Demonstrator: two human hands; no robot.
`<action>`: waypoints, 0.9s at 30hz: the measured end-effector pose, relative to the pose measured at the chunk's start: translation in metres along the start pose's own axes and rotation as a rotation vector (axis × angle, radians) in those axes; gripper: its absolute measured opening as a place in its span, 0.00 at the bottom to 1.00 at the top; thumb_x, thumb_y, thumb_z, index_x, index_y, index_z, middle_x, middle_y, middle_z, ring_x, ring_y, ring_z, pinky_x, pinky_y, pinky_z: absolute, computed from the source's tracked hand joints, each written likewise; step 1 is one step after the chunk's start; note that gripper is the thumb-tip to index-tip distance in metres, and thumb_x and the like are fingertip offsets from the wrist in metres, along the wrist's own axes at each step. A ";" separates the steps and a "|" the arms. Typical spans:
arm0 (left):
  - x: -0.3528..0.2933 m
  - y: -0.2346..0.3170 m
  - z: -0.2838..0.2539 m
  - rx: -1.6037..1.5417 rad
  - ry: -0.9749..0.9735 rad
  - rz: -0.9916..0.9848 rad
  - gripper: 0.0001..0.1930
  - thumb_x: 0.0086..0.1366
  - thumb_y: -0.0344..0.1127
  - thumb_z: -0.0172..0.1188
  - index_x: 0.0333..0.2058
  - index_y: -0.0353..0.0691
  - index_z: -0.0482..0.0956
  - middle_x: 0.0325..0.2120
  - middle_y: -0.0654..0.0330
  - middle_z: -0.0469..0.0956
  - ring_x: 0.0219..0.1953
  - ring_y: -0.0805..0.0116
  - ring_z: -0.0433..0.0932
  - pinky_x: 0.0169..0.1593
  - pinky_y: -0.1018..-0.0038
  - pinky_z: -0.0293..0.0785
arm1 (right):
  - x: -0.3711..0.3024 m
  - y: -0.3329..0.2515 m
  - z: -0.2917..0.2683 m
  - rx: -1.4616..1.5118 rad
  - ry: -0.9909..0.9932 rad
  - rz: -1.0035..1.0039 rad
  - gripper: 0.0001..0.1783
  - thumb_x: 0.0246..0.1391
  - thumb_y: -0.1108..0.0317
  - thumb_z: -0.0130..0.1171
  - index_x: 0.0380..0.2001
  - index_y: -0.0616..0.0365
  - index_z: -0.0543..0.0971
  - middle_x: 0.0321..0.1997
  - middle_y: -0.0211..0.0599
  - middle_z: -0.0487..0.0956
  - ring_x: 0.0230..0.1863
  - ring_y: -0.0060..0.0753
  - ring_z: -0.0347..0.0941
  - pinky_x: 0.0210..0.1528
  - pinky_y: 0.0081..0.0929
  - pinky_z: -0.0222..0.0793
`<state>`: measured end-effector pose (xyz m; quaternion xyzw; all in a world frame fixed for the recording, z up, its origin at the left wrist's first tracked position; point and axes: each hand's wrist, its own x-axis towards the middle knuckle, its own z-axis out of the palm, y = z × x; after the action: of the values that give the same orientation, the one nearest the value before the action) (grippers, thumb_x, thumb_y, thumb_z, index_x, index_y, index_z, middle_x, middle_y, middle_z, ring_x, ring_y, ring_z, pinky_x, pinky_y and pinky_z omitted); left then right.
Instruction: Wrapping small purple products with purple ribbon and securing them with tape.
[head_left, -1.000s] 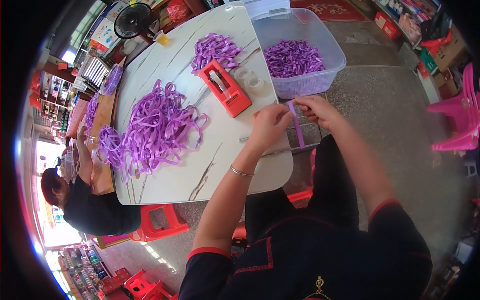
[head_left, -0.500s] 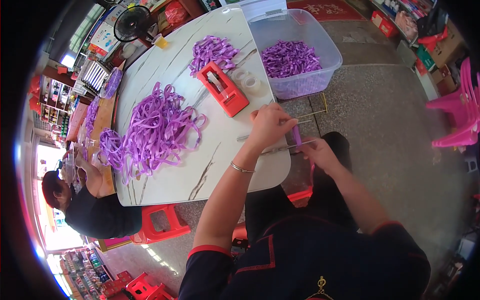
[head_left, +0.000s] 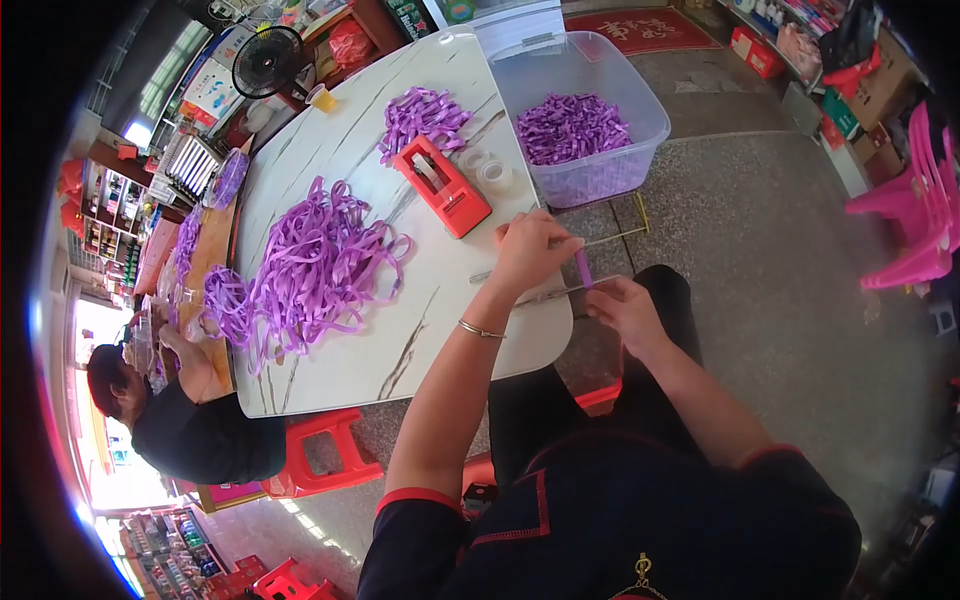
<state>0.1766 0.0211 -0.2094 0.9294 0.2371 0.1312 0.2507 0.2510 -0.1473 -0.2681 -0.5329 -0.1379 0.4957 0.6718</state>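
A short strip of purple ribbon (head_left: 584, 268) stretches between two thin metal rods that jut past the table's right edge. At the upper metal rod (head_left: 618, 237), my left hand (head_left: 535, 250) is closed, its fingertips pinching by the ribbon's top end. My right hand (head_left: 628, 308) pinches the ribbon's lower end, where it meets the lower metal rod (head_left: 560, 293). The fingers partly cover what they grip. Left of my hands stands a red tape dispenser (head_left: 445, 190), with clear tape rolls (head_left: 494, 175) beside it.
A big tangle of purple ribbons (head_left: 320, 270) covers the marble-patterned table (head_left: 430, 290) at left; a smaller purple pile (head_left: 425, 120) lies farther back. A clear plastic bin (head_left: 600, 180) holds more purple pieces. A cup (head_left: 321, 98) stands far left. Another person (head_left: 190, 410) sits at left.
My right hand has shifted slightly left along the lower rod, its fingertips now at the ribbon's lower end. My left hand stays by the upper end. The whole view has shifted a little.
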 end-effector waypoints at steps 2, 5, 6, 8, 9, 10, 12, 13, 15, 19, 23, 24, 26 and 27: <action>-0.002 0.000 -0.001 0.005 0.004 0.006 0.11 0.50 0.45 0.62 0.23 0.43 0.81 0.23 0.64 0.71 0.30 0.67 0.70 0.38 0.66 0.57 | 0.001 0.000 -0.003 -0.002 -0.037 0.054 0.07 0.48 0.66 0.60 0.29 0.56 0.76 0.27 0.26 0.77 0.27 0.14 0.72 0.27 0.11 0.62; -0.009 0.002 -0.002 -0.077 0.087 0.052 0.11 0.54 0.43 0.59 0.25 0.41 0.80 0.23 0.63 0.71 0.28 0.70 0.70 0.35 0.73 0.60 | 0.000 -0.001 -0.002 0.000 -0.062 0.099 0.07 0.49 0.65 0.60 0.29 0.56 0.77 0.27 0.26 0.77 0.25 0.13 0.71 0.27 0.10 0.62; -0.014 0.006 -0.002 -0.236 0.192 0.072 0.11 0.56 0.41 0.57 0.27 0.39 0.79 0.22 0.63 0.70 0.27 0.72 0.70 0.33 0.76 0.60 | 0.000 0.000 -0.003 0.003 -0.061 0.098 0.07 0.49 0.65 0.60 0.29 0.56 0.77 0.27 0.26 0.77 0.25 0.13 0.71 0.27 0.10 0.62; -0.031 0.015 -0.006 -0.393 0.296 0.090 0.11 0.58 0.40 0.56 0.29 0.37 0.79 0.22 0.63 0.70 0.26 0.73 0.69 0.31 0.80 0.60 | 0.000 0.001 -0.002 0.017 -0.077 0.101 0.07 0.49 0.64 0.60 0.29 0.56 0.76 0.26 0.26 0.77 0.24 0.13 0.70 0.26 0.10 0.61; -0.042 0.021 -0.009 -0.587 0.215 -0.035 0.13 0.61 0.40 0.52 0.32 0.35 0.77 0.21 0.64 0.68 0.25 0.75 0.67 0.29 0.82 0.60 | 0.000 0.001 -0.002 0.018 -0.073 0.100 0.07 0.49 0.64 0.60 0.29 0.56 0.76 0.26 0.26 0.77 0.24 0.13 0.70 0.26 0.10 0.61; -0.053 0.027 -0.011 -0.776 0.129 -0.163 0.14 0.64 0.40 0.49 0.35 0.33 0.75 0.19 0.65 0.67 0.24 0.76 0.66 0.28 0.83 0.59 | -0.001 -0.001 -0.003 0.004 -0.066 0.103 0.08 0.49 0.64 0.60 0.29 0.55 0.76 0.25 0.25 0.76 0.24 0.13 0.70 0.26 0.10 0.61; -0.077 0.042 -0.019 -0.954 -0.001 -0.263 0.16 0.65 0.42 0.46 0.38 0.33 0.73 0.19 0.66 0.65 0.23 0.77 0.64 0.28 0.82 0.59 | -0.002 -0.003 -0.002 -0.011 -0.063 0.108 0.08 0.49 0.63 0.60 0.28 0.55 0.76 0.25 0.25 0.76 0.24 0.12 0.69 0.26 0.09 0.61; -0.086 0.046 -0.019 -1.129 -0.139 -0.362 0.18 0.67 0.44 0.42 0.42 0.32 0.70 0.18 0.67 0.64 0.21 0.77 0.63 0.28 0.81 0.60 | -0.002 -0.004 -0.004 -0.020 -0.072 0.106 0.08 0.49 0.63 0.60 0.28 0.54 0.76 0.24 0.24 0.76 0.23 0.12 0.69 0.25 0.09 0.60; -0.103 0.048 -0.016 -1.262 -0.187 -0.460 0.20 0.68 0.45 0.39 0.44 0.32 0.68 0.17 0.66 0.63 0.21 0.77 0.61 0.28 0.81 0.59 | -0.001 -0.004 -0.004 -0.030 -0.086 0.105 0.08 0.49 0.63 0.60 0.28 0.54 0.76 0.24 0.24 0.76 0.23 0.11 0.69 0.25 0.08 0.60; -0.118 0.056 -0.008 -1.496 -0.266 -0.620 0.25 0.68 0.49 0.34 0.53 0.35 0.60 0.18 0.65 0.62 0.19 0.76 0.58 0.29 0.78 0.59 | -0.001 -0.003 -0.001 -0.032 -0.120 0.094 0.07 0.49 0.62 0.60 0.27 0.53 0.76 0.23 0.23 0.75 0.22 0.10 0.67 0.23 0.07 0.58; -0.113 0.064 -0.001 -1.620 -0.317 -0.646 0.27 0.67 0.54 0.34 0.58 0.42 0.53 0.19 0.65 0.62 0.20 0.75 0.57 0.30 0.77 0.58 | -0.005 -0.008 -0.001 -0.045 -0.133 0.069 0.07 0.49 0.63 0.60 0.27 0.54 0.76 0.22 0.23 0.74 0.21 0.10 0.66 0.23 0.07 0.58; -0.110 0.065 0.000 -1.620 -0.318 -0.644 0.27 0.67 0.54 0.34 0.58 0.42 0.53 0.19 0.65 0.62 0.20 0.75 0.57 0.30 0.77 0.58 | -0.005 -0.010 0.000 -0.046 -0.132 0.068 0.07 0.49 0.63 0.60 0.27 0.54 0.76 0.22 0.23 0.74 0.21 0.10 0.66 0.23 0.07 0.58; -0.105 0.067 0.001 -1.815 -0.364 -0.709 0.27 0.66 0.57 0.34 0.57 0.46 0.54 0.20 0.66 0.60 0.20 0.75 0.56 0.30 0.77 0.57 | -0.006 -0.012 0.002 -0.078 -0.106 0.029 0.07 0.49 0.64 0.60 0.27 0.55 0.76 0.22 0.23 0.74 0.21 0.11 0.65 0.24 0.08 0.59; -0.103 0.065 0.002 -1.814 -0.370 -0.709 0.27 0.66 0.57 0.34 0.57 0.46 0.54 0.20 0.66 0.60 0.20 0.75 0.56 0.30 0.77 0.57 | -0.006 -0.012 0.001 -0.076 -0.101 0.029 0.07 0.49 0.64 0.60 0.27 0.55 0.76 0.22 0.23 0.74 0.21 0.11 0.65 0.24 0.08 0.59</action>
<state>0.1137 -0.0816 -0.1900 0.2665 0.2684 0.0332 0.9251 0.2534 -0.1509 -0.2553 -0.5343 -0.1826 0.5259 0.6361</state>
